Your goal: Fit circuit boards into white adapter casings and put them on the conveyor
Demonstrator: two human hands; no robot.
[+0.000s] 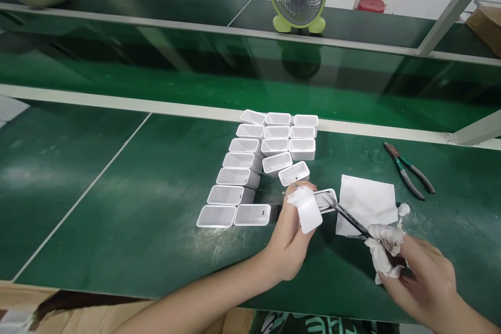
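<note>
1. The white housing [326, 201] under inspection sits on the green bench [117, 203], just in front of the rows of like housings [254, 167], its open mouth toward me.
2. My left hand [291, 235] pins it by the near edge, thumb wrapped in a white finger cot [309, 211]; the grip is closed on the part.
3. My right hand [422, 276] is pinched shut around the tweezers [346, 216] and a wad of white cloth [385, 250], tips reaching into the housing.
4. Judgement: I should keep the tips low and shallow, and hold the housing flat so it cannot skid.
5. A white wipe [368, 203] lies just beside; cutters [409, 169] lie well apart on the right.
</note>
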